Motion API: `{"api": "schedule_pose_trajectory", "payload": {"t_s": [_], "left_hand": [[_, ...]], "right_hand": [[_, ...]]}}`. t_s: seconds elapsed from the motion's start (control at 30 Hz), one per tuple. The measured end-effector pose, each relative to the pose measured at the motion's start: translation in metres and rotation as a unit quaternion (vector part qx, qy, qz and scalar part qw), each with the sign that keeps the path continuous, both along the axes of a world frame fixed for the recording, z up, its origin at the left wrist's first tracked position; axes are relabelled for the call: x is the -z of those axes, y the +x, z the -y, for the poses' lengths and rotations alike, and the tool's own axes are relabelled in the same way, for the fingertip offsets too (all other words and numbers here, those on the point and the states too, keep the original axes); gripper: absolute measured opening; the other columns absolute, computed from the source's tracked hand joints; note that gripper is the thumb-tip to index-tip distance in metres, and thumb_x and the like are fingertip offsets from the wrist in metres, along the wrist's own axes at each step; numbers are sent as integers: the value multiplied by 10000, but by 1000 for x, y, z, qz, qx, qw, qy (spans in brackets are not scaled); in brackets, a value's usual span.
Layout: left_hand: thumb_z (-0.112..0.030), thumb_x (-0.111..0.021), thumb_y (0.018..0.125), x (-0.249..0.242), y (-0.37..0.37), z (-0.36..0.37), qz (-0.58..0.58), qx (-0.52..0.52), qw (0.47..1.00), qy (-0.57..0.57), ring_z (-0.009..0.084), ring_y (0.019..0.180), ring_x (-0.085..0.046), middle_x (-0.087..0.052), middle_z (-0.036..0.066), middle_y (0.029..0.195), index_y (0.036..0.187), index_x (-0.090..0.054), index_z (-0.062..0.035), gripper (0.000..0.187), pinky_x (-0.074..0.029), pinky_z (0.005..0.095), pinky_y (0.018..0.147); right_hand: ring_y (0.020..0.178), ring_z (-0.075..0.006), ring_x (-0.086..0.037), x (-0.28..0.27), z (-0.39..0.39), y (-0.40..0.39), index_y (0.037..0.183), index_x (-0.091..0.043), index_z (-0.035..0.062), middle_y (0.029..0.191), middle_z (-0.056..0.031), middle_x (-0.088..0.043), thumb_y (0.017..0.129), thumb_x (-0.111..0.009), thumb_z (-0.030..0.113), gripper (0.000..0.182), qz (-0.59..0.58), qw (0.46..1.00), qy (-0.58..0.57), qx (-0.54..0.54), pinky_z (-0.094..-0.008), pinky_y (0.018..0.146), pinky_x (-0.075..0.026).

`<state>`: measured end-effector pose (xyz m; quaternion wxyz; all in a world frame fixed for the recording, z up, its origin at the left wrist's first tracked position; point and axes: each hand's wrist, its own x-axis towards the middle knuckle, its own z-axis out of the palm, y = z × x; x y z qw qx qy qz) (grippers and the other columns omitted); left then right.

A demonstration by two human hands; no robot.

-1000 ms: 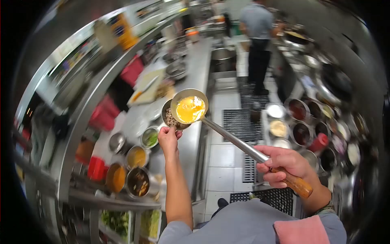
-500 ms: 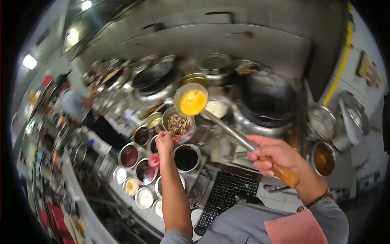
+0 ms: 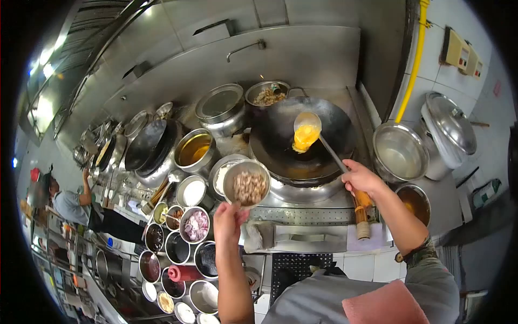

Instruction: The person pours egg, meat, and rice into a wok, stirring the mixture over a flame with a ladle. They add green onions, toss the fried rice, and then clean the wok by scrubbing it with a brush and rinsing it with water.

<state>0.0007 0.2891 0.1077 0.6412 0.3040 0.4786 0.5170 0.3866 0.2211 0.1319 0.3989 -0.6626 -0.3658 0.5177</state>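
My left hand [image 3: 229, 218] pinches the rim of a metal bowl [image 3: 230, 179], which holds small light-brown chopped pieces [image 3: 250, 188] whose kind I cannot make out. The bowl is held up in front of the wok's left side. Closed around the wooden handle of a ladle [image 3: 333, 153], my right hand [image 3: 360, 177] holds it over the wok [image 3: 270, 121]. The ladle is tilted, and yellow beaten egg [image 3: 306, 136] runs over its lip towards the wok. The wok's inside is dark, with a shine near the bottom.
A pot of amber liquid [image 3: 194, 150] and a bowl of chopped purple onion [image 3: 195, 224] stand left, near several sauce containers and a red squeeze bottle [image 3: 183, 273]. A metal basin [image 3: 400, 152] stands right. A co-worker [image 3: 73, 207] stands far left.
The ladle has moved from beside the bowl to over the wok and tilted, so egg now runs out. The bowl stays in my left hand. My view has shifted.
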Motion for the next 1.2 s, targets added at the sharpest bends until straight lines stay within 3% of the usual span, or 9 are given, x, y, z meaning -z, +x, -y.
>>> {"api": "schedule_pose_trajectory", "payload": {"t_s": [0.1,0.23,0.3,0.47,0.73,0.87,1.0,1.1,1.2], "left_hand": [[-28,-632,908,11,-28,36,-22,-1,999,-26,189,624,-658,-605,49,737,753,-491,-86,218,-592,306,604],[-11,-613,915,20,-57,82,-24,-23,996,-81,187,612,-651,-593,47,706,771,-498,-79,196,-591,316,599],[-12,-602,917,32,-70,99,-19,-28,994,-103,186,606,-658,-603,52,708,791,-504,-78,173,-592,316,588],[-7,-586,915,48,-95,123,-5,3,992,-124,200,619,-684,-627,59,712,840,-523,-78,122,-593,309,569],[1,-617,910,47,-84,112,6,4,995,-102,176,594,-661,-621,55,724,802,-521,-78,164,-591,294,566],[3,-617,908,47,-66,107,5,-31,996,-79,157,607,-642,-618,60,719,790,-516,-80,177,-593,295,567],[5,-603,897,40,-49,101,9,-25,997,-67,170,600,-661,-634,56,709,821,-545,-83,130,-589,279,559],[12,-602,894,34,-43,102,-6,-43,996,-74,177,603,-673,-635,54,712,816,-542,-83,137,-595,280,557],[18,-607,898,35,-41,104,-11,-50,995,-87,186,605,-671,-623,61,701,793,-528,-80,164,-599,305,562]], "right_hand": [[806,-281,-630,34,9,2,1521,-298,27,1033,-176,-634,845,-570,83,731,244,969,39,-21,-358,731,-500],[1145,-429,-590,10,19,-25,1518,-295,16,1256,-279,-611,858,-556,117,717,310,950,27,-31,-413,991,-448],[826,-303,-660,23,15,-31,1512,-337,43,1073,-188,-666,846,-584,97,712,206,978,35,-25,-379,731,-515],[547,-102,-509,17,36,-53,1497,-376,57,854,-58,-593,835,-602,50,699,-33,999,-27,31,-282,468,-398],[554,-131,-541,22,14,-39,1479,-379,-8,798,-69,-611,835,-556,23,668,21,1000,17,6,-304,521,-451],[531,-127,-526,14,21,-13,1495,-359,12,795,-53,-584,856,-579,26,676,156,987,20,-16,-305,521,-469],[563,-118,-524,15,28,-14,1513,-321,61,923,-37,-547,916,-590,31,656,-140,990,17,-9,-292,507,-485],[561,-114,-526,35,66,36,1537,-278,80,888,-41,-556,901,-607,21,718,-195,981,-7,-15,-288,466,-474],[568,-117,-545,43,45,13,1532,-300,79,842,-46,-559,884,-612,1,723,-86,994,16,59,-287,429,-453]]}}
